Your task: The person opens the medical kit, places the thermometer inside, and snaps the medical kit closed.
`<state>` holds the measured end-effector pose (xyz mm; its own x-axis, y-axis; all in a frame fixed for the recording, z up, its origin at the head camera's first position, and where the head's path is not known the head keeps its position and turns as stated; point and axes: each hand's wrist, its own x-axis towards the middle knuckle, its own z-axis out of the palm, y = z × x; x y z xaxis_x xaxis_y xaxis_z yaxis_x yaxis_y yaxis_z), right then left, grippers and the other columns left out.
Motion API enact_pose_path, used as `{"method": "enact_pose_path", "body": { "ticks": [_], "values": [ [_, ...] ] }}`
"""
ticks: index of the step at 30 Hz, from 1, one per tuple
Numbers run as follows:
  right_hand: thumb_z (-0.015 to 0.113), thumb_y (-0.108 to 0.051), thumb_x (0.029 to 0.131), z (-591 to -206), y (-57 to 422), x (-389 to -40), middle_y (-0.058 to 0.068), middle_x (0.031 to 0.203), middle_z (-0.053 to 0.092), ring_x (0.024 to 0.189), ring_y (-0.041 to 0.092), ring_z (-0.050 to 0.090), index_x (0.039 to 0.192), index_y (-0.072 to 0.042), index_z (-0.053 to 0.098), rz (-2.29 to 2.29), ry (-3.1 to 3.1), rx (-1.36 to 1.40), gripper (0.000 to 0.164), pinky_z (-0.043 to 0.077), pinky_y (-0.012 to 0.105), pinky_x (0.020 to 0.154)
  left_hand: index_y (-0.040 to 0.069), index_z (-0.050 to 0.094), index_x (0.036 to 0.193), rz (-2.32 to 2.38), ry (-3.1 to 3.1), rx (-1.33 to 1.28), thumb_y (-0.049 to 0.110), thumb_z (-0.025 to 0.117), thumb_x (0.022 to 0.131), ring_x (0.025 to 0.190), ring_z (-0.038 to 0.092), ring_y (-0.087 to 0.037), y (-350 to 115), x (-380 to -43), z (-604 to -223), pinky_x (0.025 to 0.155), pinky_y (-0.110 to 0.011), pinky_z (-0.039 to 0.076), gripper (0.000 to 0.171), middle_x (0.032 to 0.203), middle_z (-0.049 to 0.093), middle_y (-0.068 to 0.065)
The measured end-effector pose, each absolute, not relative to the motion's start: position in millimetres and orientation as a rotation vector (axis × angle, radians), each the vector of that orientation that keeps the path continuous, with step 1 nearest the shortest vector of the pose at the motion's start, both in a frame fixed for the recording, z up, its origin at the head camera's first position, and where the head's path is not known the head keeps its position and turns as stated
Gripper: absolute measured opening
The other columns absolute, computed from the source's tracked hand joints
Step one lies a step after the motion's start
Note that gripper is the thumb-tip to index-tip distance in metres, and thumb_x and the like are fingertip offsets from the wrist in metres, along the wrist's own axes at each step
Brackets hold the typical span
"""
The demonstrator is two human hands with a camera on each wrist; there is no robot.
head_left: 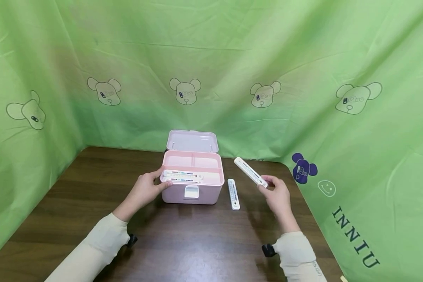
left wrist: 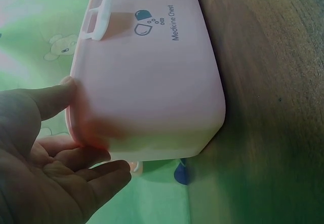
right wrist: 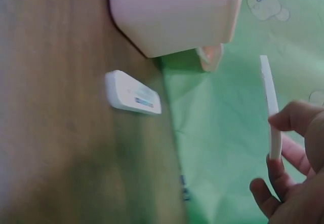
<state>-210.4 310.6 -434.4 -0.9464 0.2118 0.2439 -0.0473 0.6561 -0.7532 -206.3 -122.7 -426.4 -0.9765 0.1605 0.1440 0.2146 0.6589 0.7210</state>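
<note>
A pink medicine chest (head_left: 194, 194) stands on the table with its lid (head_left: 192, 141) raised at the back. My left hand (head_left: 146, 188) grips the chest's left front corner; in the left wrist view the thumb (left wrist: 53, 100) lies at the front rim and the fingers against the side. Inside the chest, slim white cases (head_left: 183, 177) with printed labels lie along the front. Off to the right and above the table, my right hand (head_left: 276, 194) pinches one slim white case (head_left: 248, 171) by its near end, tilted away to the left. Another white case (head_left: 234, 194) lies on the table between chest and right hand.
A divider splits the rear compartments (head_left: 178, 160) of the chest. The dark wooden table (head_left: 194, 243) ends at a green curtain (head_left: 141, 113) printed with bear heads, which hangs behind and along both sides. Each sleeve carries a black wrist device (head_left: 269, 250).
</note>
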Motion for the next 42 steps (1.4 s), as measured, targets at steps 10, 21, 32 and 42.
{"method": "enact_pose_path", "body": {
  "ticks": [10, 21, 32, 42],
  "values": [
    [0.078, -0.012, 0.089, -384.1, 309.5, -238.4, 0.016, 0.114, 0.065, 0.109, 0.032, 0.057, 0.122, -0.006, 0.071, 1.03, -2.742, 0.35, 0.034, 0.042, 0.045, 0.097, 0.005, 0.046, 0.153, -1.173, -2.798, -0.329, 0.039, 0.076, 0.093, 0.104, 0.063, -0.029, -124.4, -208.0, -422.8, 0.081, -0.041, 0.049, 0.075, 0.145, 0.056, -0.021],
    [0.08, -0.011, 0.085, -359.7, 279.4, -256.7, 0.007, 0.109, 0.066, 0.108, 0.029, 0.06, 0.116, -0.01, 0.075, 0.957, -2.824, 0.721, 0.032, 0.045, 0.052, 0.099, 0.006, 0.046, 0.153, -1.159, -2.814, -0.32, 0.041, 0.077, 0.092, 0.096, 0.062, -0.029, -124.6, -208.3, -423.4, 0.078, -0.039, 0.049, 0.076, 0.142, 0.058, -0.022],
    [0.079, -0.012, 0.082, -356.4, 255.4, -267.4, -0.002, 0.103, 0.069, 0.103, 0.026, 0.06, 0.11, -0.014, 0.077, 0.747, -2.905, 1.045, 0.028, 0.046, 0.045, 0.093, 0.005, 0.045, 0.153, -1.171, -2.848, -0.299, 0.039, 0.076, 0.093, 0.101, 0.063, -0.029, -120.1, -206.4, -423.8, 0.076, -0.036, 0.048, 0.076, 0.142, 0.058, -0.022],
    [0.081, -0.023, 0.086, -337.6, 239.9, -281.7, -0.004, 0.113, 0.067, 0.114, 0.021, 0.059, 0.114, -0.021, 0.075, 0.527, -3.027, 1.221, 0.028, 0.043, 0.049, 0.102, 0.005, 0.045, 0.153, -1.146, -2.851, -0.298, 0.04, 0.076, 0.093, 0.089, 0.059, -0.023, -120.5, -207.7, -422.7, 0.069, -0.033, 0.046, 0.076, 0.14, 0.061, -0.022]
  ]
}}
